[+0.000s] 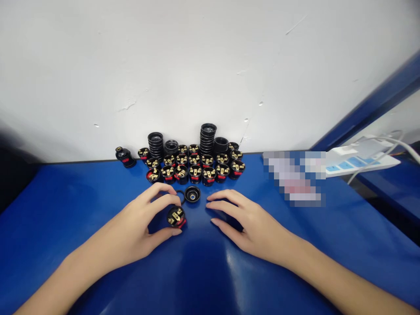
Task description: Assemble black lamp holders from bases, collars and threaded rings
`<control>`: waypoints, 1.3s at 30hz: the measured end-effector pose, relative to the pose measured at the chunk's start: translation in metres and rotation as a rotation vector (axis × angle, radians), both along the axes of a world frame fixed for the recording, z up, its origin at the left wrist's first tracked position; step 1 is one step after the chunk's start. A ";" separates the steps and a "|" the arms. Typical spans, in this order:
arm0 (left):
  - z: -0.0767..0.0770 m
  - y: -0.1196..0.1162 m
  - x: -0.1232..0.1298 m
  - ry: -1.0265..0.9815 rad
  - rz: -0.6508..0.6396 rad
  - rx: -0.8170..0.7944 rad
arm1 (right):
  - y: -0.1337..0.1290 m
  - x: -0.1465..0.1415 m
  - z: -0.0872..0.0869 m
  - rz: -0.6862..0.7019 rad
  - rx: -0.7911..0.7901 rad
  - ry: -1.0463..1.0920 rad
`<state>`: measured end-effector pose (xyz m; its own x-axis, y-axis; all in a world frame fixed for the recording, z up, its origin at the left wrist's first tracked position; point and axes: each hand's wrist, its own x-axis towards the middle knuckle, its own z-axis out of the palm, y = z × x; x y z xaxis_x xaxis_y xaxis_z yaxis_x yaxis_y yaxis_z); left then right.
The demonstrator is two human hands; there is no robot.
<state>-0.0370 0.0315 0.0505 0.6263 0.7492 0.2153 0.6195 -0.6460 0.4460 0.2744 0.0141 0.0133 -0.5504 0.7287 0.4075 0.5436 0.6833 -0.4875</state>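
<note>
My left hand (139, 227) curls its thumb and fingers around a black lamp socket (176, 217) with brass contacts facing up and a red part at its side. Just beyond those fingers lie a thin black ring (182, 197), partly hidden by the fingertips, and a round black cap (192, 194) with a hole in its middle. My right hand (244, 218) rests to the right of the cap, fingers apart and curved, with nothing between them.
Several similar sockets (195, 173) stand in rows at the back, with a left stack (155, 144) and a taller right stack (208, 138) of black rings behind. An assembled black socket (125, 157) stands far left. A blurred packet (292, 179) and a white power strip (364, 164) with cables lie right.
</note>
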 end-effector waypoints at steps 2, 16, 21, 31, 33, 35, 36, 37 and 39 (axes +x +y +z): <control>-0.001 0.000 -0.001 0.012 -0.019 -0.020 | -0.001 0.000 0.001 0.005 0.002 0.008; -0.006 0.001 0.013 -0.157 -0.105 -0.211 | -0.002 -0.001 0.001 0.107 -0.060 0.019; -0.018 0.002 0.023 -0.291 -0.033 -0.269 | -0.001 0.000 0.002 0.088 -0.039 -0.038; -0.030 -0.003 0.030 -0.628 0.082 -0.413 | 0.003 0.000 0.001 -0.127 -0.080 0.178; -0.032 -0.004 0.033 -0.710 0.083 -0.462 | 0.003 -0.001 0.001 -0.157 -0.154 0.305; -0.033 -0.006 0.036 -0.770 0.083 -0.500 | 0.002 -0.003 0.001 -0.138 -0.238 0.424; -0.034 -0.007 0.038 -0.787 0.084 -0.505 | 0.002 -0.004 0.000 -0.117 -0.270 0.466; -0.034 -0.008 0.039 -0.796 0.088 -0.499 | 0.001 -0.005 0.000 -0.096 -0.293 0.497; -0.036 -0.011 0.041 -0.793 0.103 -0.470 | -0.001 -0.007 -0.001 -0.065 -0.329 0.549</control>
<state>0.0039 0.0209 0.0149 0.3513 0.9118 0.2127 0.0653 -0.2505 0.9659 0.2674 0.0136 0.0123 -0.2753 0.8885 0.3672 0.1905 0.4248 -0.8850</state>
